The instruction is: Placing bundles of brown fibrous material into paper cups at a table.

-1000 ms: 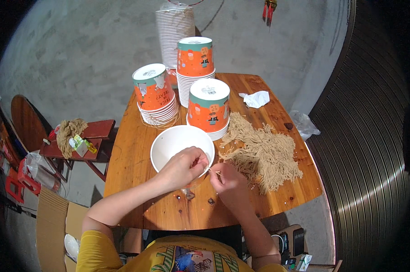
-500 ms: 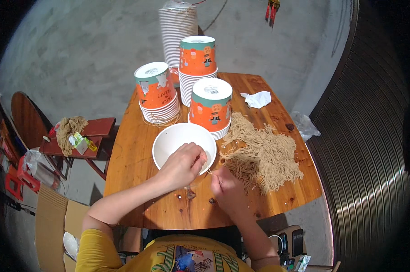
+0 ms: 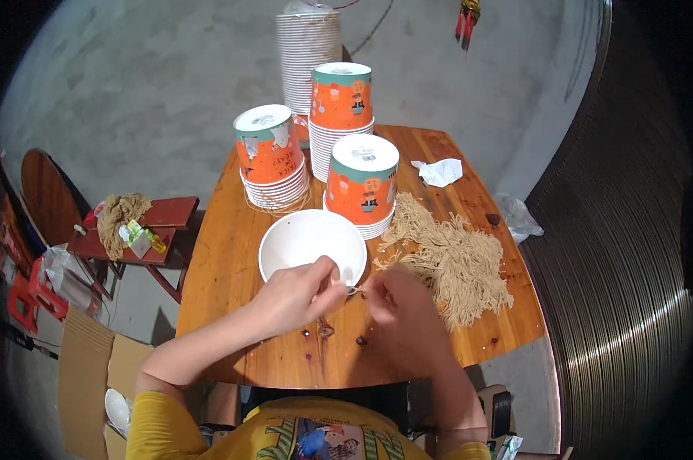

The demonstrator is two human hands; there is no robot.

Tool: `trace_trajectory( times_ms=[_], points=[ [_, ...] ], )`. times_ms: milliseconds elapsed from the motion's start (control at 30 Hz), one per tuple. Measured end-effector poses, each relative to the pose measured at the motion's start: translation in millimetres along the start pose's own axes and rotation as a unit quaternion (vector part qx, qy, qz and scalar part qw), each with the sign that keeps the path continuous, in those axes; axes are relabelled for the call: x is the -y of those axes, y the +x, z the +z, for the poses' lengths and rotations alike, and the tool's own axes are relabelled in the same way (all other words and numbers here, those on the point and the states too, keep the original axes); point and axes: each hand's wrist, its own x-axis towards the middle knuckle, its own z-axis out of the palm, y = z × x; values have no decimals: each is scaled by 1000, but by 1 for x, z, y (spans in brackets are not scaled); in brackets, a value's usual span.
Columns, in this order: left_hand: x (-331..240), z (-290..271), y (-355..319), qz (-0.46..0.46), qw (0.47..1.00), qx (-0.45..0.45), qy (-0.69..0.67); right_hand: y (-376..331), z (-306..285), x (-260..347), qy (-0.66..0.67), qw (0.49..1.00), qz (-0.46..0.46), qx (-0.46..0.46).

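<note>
Fingertips (image 3: 335, 291) of the left hand (image 3: 296, 297) are pinching a tan cord (image 3: 354, 291) at the near rim of an open white paper bucket (image 3: 308, 241), standing between the table's (image 3: 216, 287) left edge and a cord pile (image 3: 466, 264) lying toward the right edge. The right hand (image 3: 401, 303) is showing blurred beside the cord; I cannot tell its grip. Upturned orange buckets (image 3: 362, 188) are standing behind.

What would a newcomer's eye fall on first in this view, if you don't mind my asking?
Most likely the three stacks of upturned orange-and-green buckets, standing from the middle toward the back of the wooden table. After those, probably the tangled heap of tan cords on the table's right side, and the open bucket in front of the stacks, its white inside showing.
</note>
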Motion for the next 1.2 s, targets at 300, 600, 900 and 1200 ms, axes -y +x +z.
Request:
trace_trajectory(
  times_ms=[300, 600, 900, 1200],
  points=[
    [23, -13, -22, 73, 997, 40, -10, 33, 34, -26, -159, 984, -80, -28],
    [4, 9, -10, -131, 976, -85, -150, 36, 51, -17, -98, 995, -28, -9],
    [15, 6, -5, -172, 959, 56, -220, 45, 44, -19, -170, 970, -156, -77],
    [1, 7, -2, -171, 955, -9, -241, 26, 62, -38, -28, 995, -73, -58]
  ],
)
